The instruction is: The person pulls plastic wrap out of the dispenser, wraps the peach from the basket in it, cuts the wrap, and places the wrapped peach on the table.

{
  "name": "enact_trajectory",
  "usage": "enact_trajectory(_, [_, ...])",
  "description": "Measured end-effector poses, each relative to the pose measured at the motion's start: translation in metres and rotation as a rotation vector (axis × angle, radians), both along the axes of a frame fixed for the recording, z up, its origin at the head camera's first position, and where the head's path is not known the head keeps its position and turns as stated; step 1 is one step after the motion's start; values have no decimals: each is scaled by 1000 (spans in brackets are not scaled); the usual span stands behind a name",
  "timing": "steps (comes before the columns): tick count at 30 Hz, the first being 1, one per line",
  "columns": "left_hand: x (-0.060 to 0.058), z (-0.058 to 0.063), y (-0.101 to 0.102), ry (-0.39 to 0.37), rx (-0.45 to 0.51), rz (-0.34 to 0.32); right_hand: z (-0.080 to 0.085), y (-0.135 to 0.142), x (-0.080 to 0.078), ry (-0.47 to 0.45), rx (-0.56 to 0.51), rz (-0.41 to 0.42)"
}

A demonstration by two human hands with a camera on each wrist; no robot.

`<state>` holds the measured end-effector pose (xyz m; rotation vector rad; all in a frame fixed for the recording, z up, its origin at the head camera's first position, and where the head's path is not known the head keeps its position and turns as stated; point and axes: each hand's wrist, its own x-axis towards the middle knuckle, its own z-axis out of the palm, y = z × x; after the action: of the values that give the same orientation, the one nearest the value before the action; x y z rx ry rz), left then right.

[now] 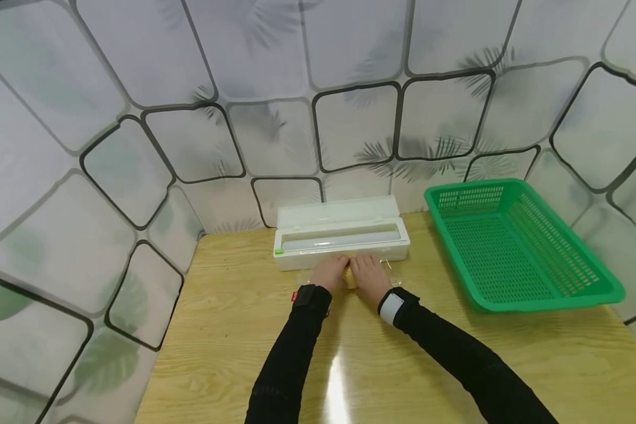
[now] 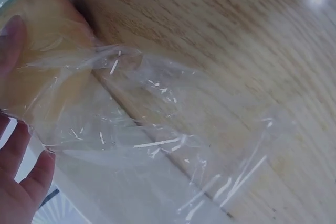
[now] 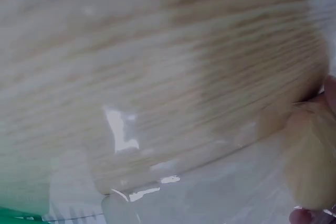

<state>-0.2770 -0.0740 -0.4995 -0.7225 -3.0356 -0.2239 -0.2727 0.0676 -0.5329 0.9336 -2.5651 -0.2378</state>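
Observation:
A rounded yellow fruit (image 2: 58, 30), its exact kind unclear, lies under clear plastic wrap (image 2: 152, 135) on the table. In the head view the fruit (image 1: 351, 279) shows only as a narrow strip between the hands. My left hand (image 1: 330, 272) holds its left side through the wrap, fingers bent around it. From the other side my right hand (image 1: 369, 277) grips it, fingertips close to the left ones. Loose, wrinkled wrap spreads past both hands. Directly behind them stands a white cling-film dispenser box (image 1: 344, 259), lid raised, a film roll (image 1: 344, 240) inside.
A green plastic basket (image 1: 535, 306) with perforated sides sits at the right of the wooden table (image 1: 217, 330). A patterned wall covering (image 1: 275, 141) rises behind and at both sides. A small bright green piece (image 1: 279, 251) marks the dispenser's left front corner.

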Motion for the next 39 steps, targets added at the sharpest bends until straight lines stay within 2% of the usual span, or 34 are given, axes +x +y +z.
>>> enact_trajectory(4, [-1, -2, -3, -54, 82, 8, 2, 0, -3, -21, 23, 37])
enact_trajectory(10, [-1, -6, -7, -64, 169, 29, 8, 0, -14, -160, -16, 71])
enact_trajectory(14, [1, -7, -9, -103, 227, 52, 12, 0, -19, -222, -21, 84])
enact_trajectory(17, [2, -8, -10, -102, 224, 60, 13, 0, -23, -251, -14, 83])
enact_trajectory(20, [6, -6, -9, -39, 146, 76, 15, -1, -26, -277, -29, 76])
enact_trajectory(23, [11, -6, -7, 44, 26, 89, 16, -1, -29, -316, -49, 55])
enact_trajectory(27, [15, -11, -2, 103, -87, 98, 19, -1, -31, -378, -99, 35])
enact_trajectory(33, [16, -21, 2, 192, -104, 124, 22, 0, -32, -446, -174, 35])
enact_trajectory(39, [16, -25, 1, 297, -100, 120, 17, 1, -37, -538, -231, 8])
